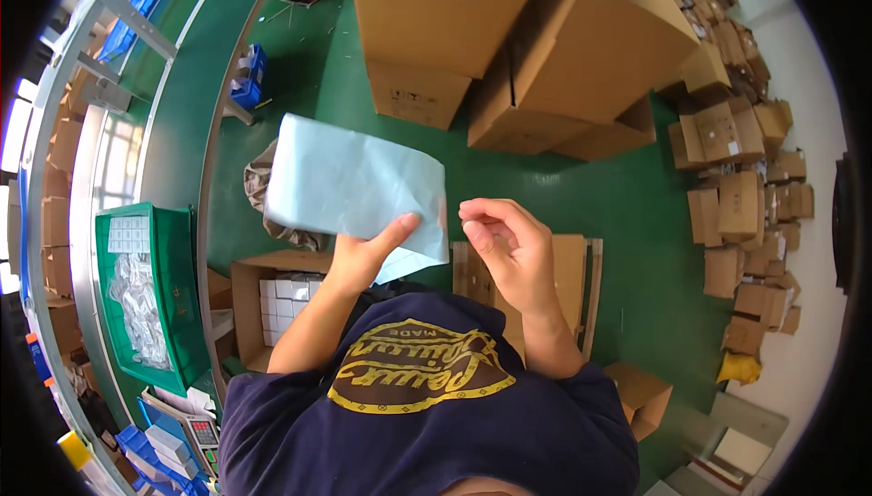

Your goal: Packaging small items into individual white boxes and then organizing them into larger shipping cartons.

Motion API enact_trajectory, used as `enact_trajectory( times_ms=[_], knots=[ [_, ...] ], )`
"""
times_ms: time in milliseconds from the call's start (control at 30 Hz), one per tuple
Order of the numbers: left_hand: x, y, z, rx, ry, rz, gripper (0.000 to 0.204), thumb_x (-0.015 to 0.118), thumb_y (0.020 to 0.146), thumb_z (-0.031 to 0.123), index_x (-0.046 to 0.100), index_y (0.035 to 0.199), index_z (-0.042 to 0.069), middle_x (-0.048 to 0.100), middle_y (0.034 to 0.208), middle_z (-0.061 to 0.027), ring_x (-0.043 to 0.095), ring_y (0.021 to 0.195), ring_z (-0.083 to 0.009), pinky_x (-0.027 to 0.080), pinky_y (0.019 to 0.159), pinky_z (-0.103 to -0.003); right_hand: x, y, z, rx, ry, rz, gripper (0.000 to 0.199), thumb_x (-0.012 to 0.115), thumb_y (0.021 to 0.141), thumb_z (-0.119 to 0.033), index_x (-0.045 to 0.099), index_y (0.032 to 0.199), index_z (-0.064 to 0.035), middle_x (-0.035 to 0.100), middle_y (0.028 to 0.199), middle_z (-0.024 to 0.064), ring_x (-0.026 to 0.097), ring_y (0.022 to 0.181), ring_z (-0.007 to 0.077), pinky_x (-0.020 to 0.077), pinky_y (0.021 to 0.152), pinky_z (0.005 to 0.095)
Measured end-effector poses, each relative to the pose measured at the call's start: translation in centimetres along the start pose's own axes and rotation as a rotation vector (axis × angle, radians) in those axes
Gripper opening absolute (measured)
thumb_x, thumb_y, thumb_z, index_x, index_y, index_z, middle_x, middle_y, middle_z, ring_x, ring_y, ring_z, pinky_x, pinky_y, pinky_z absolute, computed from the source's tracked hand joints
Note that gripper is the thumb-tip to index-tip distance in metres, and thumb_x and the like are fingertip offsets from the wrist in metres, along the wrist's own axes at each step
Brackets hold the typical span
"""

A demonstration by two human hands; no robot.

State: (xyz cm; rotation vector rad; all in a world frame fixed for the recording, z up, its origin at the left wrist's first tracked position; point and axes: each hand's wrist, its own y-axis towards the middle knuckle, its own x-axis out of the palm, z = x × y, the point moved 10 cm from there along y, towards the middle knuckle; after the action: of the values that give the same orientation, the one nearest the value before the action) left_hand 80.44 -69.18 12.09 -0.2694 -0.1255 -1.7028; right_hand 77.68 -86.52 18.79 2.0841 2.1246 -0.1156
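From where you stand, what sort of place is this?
Probably a workshop or warehouse packing area: big cardboard boxes stand ahead, cartons pile along the right, and a green crate holds shiny packets.

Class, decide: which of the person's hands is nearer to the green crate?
Left: the left hand, holding the pale blue sheet, is right of the green crate; the right hand is farther right, past the sheet's edge.

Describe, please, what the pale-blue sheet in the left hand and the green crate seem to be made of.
Pale-blue sheet: probably paper, possibly thin plastic film; fairly matte, with soft creases and thin edges.
Green crate: likely moulded plastic, slightly glossy, judging by its even colour and rimmed walls.
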Motion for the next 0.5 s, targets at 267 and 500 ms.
enact_trajectory(
  times_ms=[267, 500],
  knots=[
    [-6.6, 12.1, 4.4, 0.137, -0.044, 0.093, 0.034, 0.069, 0.089, 0.008, 0.057, 0.119, -0.001, 0.065, 0.107, -0.0087, 0.062, 0.096, -0.0167, 0.051, 0.081, -0.030, 7.4, 15.1, -5.9, -0.363, -0.555, 0.064, 0.028, 0.079, 0.077, -0.006, 0.068, 0.103, 0.0005, 0.071, 0.096, 0.0116, 0.069, 0.087, 0.0170, 0.0549, 0.074, 0.0280],
    [-10.6, 20.6, 5.8, 0.208, 0.111, 0.071, 0.024, 0.066, 0.092, 0.008, 0.061, 0.114, 0.000, 0.066, 0.105, -0.0089, 0.063, 0.095, -0.0163, 0.051, 0.079, -0.030, 9.8, 27.0, -2.8, -0.172, -0.353, -0.067, 0.030, 0.079, 0.075, -0.002, 0.068, 0.102, -0.0006, 0.072, 0.097, 0.0117, 0.069, 0.087, 0.0152, 0.0550, 0.073, 0.0276]
  ],
)
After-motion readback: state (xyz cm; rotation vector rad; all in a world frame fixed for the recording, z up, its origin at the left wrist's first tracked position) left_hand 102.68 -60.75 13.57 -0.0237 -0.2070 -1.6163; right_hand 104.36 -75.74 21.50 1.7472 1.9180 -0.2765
